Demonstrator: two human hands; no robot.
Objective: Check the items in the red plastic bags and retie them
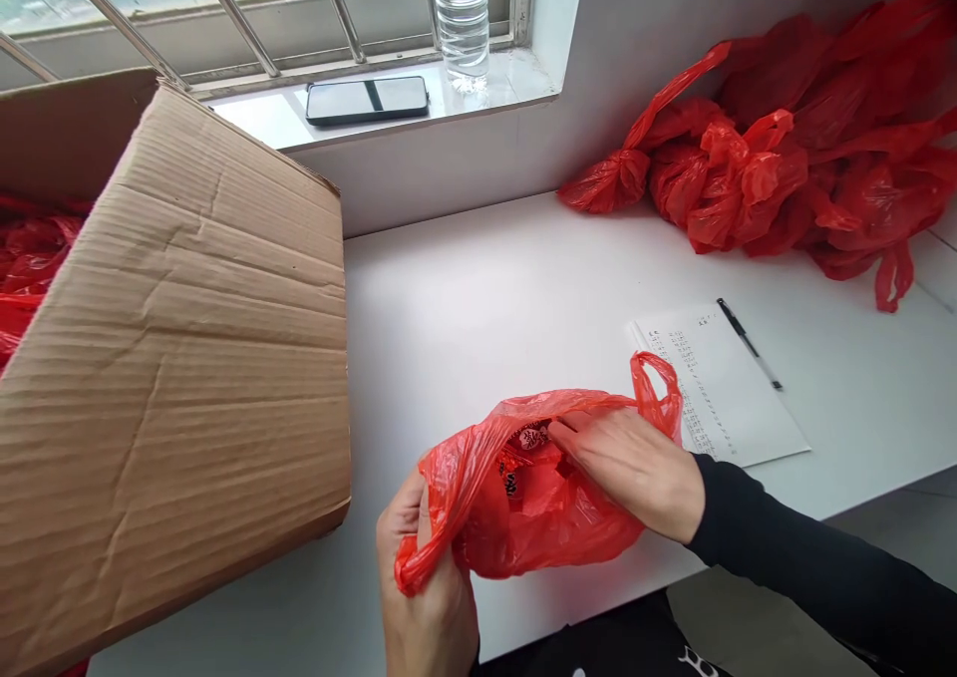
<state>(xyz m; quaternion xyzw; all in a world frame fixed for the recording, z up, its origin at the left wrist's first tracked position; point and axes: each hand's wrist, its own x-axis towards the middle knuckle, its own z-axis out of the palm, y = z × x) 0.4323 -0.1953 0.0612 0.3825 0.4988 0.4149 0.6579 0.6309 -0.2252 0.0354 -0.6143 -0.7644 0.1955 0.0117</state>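
Observation:
A thin red plastic bag (557, 537) is held with its mouth open above the white table. My left hand (426, 557) is closed around one gathered handle at the bag's left side. Reaching in from the right, my right hand (628, 463) has its fingers stretched into the mouth, along the inner wall; its thumb is hidden. Down in the bag lie small black-and-white patterned items (532, 438), too covered by red film to name. The bag's other handle (658, 383) stands up as a loop behind my right wrist.
A large cardboard box (224, 358) with red bags inside stands at left. Knotted red bags (748, 178) are heaped at back right. A written-on paper pad (737, 403) and a pen (748, 343) lie at right. The windowsill holds a phone (366, 100) and a water bottle (464, 24).

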